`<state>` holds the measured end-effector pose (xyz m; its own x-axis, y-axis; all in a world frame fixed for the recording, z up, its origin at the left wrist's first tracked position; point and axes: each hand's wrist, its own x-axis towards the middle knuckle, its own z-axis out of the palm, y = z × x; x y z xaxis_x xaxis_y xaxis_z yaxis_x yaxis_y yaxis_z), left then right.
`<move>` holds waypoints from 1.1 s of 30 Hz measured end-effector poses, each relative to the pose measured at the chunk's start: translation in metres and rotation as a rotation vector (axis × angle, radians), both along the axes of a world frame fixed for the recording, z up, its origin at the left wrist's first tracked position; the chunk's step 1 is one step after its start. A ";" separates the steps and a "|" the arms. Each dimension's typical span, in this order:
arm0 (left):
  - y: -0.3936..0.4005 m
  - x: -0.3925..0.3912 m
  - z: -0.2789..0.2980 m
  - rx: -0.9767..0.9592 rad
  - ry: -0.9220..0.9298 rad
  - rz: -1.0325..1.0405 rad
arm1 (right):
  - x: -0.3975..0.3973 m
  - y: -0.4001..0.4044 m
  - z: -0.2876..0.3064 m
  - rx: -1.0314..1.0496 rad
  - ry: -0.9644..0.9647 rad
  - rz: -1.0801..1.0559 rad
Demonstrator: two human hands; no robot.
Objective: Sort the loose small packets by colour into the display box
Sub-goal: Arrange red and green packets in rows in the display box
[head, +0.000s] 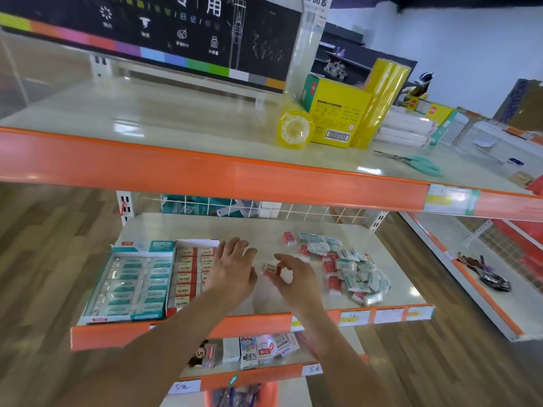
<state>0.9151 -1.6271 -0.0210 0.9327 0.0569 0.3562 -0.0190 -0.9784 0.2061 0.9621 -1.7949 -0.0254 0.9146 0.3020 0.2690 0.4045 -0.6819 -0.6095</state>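
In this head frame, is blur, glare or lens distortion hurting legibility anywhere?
Head view: wide-angle bends the orange upper shelf edge; glare patches streak that glossy cream shelf top; the right hand and its small red-and-white packet are slightly motion-smeared; the left hand reads sharper.

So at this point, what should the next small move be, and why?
Probably carry the red packet, pinched in the right hand, left into the red-packet section of the display box. That section holds matching red packets, and the open left hand hovers at its edge.
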 end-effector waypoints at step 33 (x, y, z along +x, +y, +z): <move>0.103 -0.044 -0.004 0.008 0.009 0.237 | 0.009 0.131 0.011 -0.213 -0.018 0.235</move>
